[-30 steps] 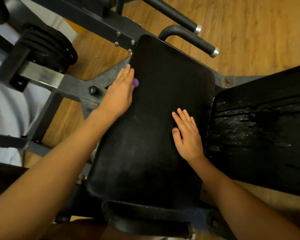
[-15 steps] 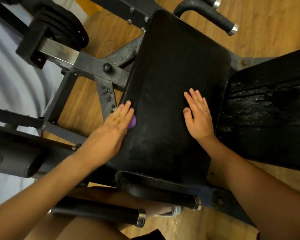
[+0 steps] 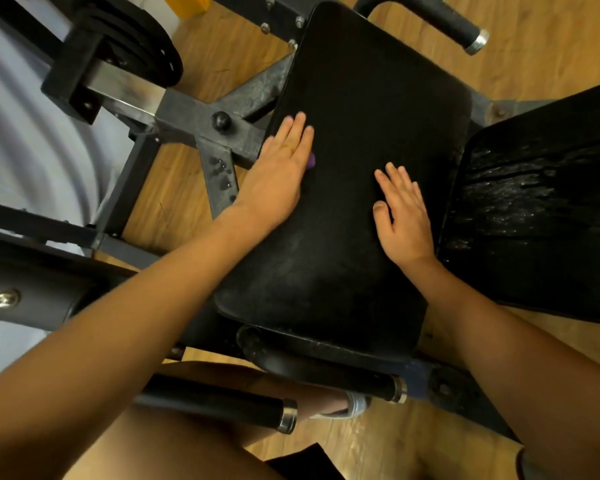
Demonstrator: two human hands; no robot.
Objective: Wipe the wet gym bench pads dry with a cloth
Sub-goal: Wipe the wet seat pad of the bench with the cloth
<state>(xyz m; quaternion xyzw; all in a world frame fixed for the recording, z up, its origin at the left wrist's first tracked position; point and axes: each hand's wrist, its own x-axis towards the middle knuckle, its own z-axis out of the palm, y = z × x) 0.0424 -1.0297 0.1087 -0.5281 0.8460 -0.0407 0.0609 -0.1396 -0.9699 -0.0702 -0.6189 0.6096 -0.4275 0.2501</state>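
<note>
Two pads: mid pad [image 3: 361, 98] under my hands, rt pad [image 3: 541, 188] wet. L hand [image 3: 281, 168] flat, fingers straight, together, pressing cloth [image 3: 311, 161] at pad's left edge. R hand [image 3: 404, 209] flat, fingers slightly apart, bracing. Step: wiping mid pad. Next, prob: cloth to rt pad.

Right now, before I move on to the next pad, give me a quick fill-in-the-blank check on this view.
1. The small thing peeking from under the left hand is ___ in colour.
2. The right hand lies ___ on the middle pad, holding nothing.
3. The wet pad, with visible drops, sits on the middle pad's ___ side.
Missing words: purple; flat; right.
</note>
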